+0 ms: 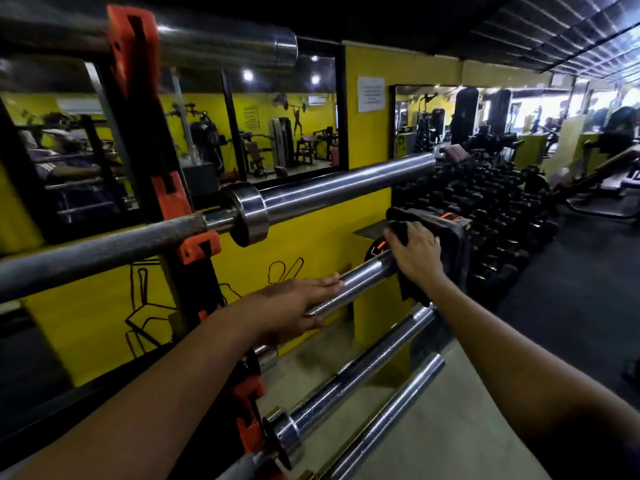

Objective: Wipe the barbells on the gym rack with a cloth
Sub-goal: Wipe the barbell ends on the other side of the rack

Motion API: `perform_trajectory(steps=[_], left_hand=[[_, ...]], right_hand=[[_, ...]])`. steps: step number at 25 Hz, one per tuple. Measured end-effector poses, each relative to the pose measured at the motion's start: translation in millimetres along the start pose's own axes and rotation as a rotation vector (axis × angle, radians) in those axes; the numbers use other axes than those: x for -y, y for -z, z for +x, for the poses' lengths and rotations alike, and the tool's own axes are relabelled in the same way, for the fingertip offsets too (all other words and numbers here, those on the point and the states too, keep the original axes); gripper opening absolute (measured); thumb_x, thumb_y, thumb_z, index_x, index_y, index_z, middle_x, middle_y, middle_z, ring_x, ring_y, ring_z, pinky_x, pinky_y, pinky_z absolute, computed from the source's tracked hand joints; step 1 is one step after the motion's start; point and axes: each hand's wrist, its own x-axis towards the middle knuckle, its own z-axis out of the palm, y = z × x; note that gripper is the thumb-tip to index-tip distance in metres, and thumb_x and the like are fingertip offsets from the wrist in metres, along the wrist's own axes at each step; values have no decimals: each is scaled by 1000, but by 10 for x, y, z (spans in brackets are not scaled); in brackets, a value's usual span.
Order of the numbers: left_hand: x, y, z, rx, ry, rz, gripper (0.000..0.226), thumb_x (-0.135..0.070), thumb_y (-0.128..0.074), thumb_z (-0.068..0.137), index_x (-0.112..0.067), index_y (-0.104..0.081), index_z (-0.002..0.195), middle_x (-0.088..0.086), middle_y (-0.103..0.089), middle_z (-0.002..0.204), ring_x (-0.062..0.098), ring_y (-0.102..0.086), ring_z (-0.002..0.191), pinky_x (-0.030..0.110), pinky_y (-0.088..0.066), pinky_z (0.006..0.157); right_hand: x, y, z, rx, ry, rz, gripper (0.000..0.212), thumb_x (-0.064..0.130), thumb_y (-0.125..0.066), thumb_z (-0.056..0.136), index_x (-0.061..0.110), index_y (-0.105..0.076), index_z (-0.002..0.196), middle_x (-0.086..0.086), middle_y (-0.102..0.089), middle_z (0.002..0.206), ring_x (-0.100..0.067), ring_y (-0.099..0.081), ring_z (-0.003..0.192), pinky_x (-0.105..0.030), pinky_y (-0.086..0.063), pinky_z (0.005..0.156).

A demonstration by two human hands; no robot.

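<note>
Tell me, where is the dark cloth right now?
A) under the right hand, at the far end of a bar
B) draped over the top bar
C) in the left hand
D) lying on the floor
A: the right hand grips the cloth at the bar's far end, while the left hand rests flat on that bar.

I see my left hand laid flat w/ straight fingers on the middle barbell sleeve. My right hand grips a dark cloth at the sleeve's far end, cloth hanging below. Other barbells sit above & below on the rack, orange hooks. Dumbbells stacked behind.
</note>
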Motion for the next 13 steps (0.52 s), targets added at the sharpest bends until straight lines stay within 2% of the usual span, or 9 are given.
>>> perform_trajectory(steps=[1,2,4,6,9,10,12,13], left_hand=[[-5,-5,7,5,2,4,73,-33,-59,100,-43,-14,157,-28,1,162,10,-18,151,38,-31,118],[-9,-5,11,1,4,3,73,-33,-59,100,-43,-14,157,-29,1,161,10,-18,151,37,-31,119],[-20,-2,2,-12,13,-21,73,-32,-60,100,-43,-15,157,-30,1,161,7,-17,151,34,-28,120],[-30,8,-5,-11,22,-39,73,-32,-60,100,-43,-15,157,-30,0,161,4,-16,150,28,-25,119],[-20,28,-32,-4,26,-67,73,-33,-60,99,-47,-16,155,-33,-1,160,2,-15,150,30,-27,120],[-23,36,-40,-1,33,-72,73,-33,-61,99,-49,-16,155,-34,-1,160,1,-15,150,32,-28,120],[-40,37,-48,5,40,-82,73,-33,-61,99,-50,-16,154,-36,-1,159,0,-14,150,33,-29,120],[-43,37,-51,7,43,-84,73,-33,-61,99,-50,-16,154,-36,-1,159,0,-14,150,33,-29,120]], right_hand=[[-69,-21,35,37,100,-108,31,51,-51,98,24,-59,110,1,-60,114,-23,-51,118,-51,-25,115],[-160,28,90,83,195,-147,28,50,-52,97,25,-60,103,4,-62,105,-22,-55,112,-53,-28,114],[-324,181,219,196,297,-141,39,55,-52,93,19,-66,95,3,-67,94,-21,-60,96,-50,-43,98],[-308,299,415,298,231,-216,45,56,-54,94,15,-70,98,-6,-70,96,-26,-63,94,-43,-48,85],[-17,225,571,422,128,-501,63,71,-47,85,17,-67,111,-10,-68,106,-33,-63,98,-39,-46,81],[65,162,525,450,150,-563,61,71,-46,85,19,-65,111,-8,-65,104,-32,-62,98,-37,-43,79],[43,87,271,377,317,-457,41,59,-51,94,22,-63,106,0,-61,95,-26,-61,99,-31,-36,83],[-42,87,103,290,423,-332,37,54,-52,96,21,-64,110,2,-62,99,-23,-59,105,-30,-35,92]])
